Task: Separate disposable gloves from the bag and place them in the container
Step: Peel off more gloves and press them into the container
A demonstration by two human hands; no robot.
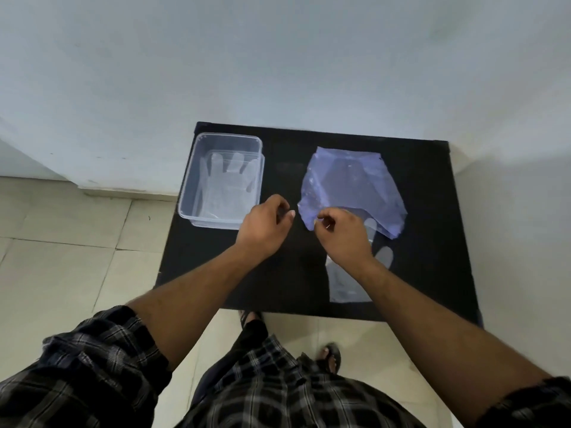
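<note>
A bluish see-through bag [349, 183] lies flat on the right half of a black table [432, 242]. My right hand [343, 233] pinches the bag's near left edge with thumb and fingers. A clear disposable glove [346, 282] sticks out of the bag toward me, partly hidden under my right wrist. My left hand [265, 223] hovers just left of the bag with fingers curled and nothing visible in it. A clear plastic container [190, 193] stands at the table's left, with a transparent glove [225, 186] lying flat inside.
The table stands against a white wall [278, 57]. Pale floor tiles [61, 242] lie to the left and below. My sandalled feet [332, 355] show beneath the table's near edge.
</note>
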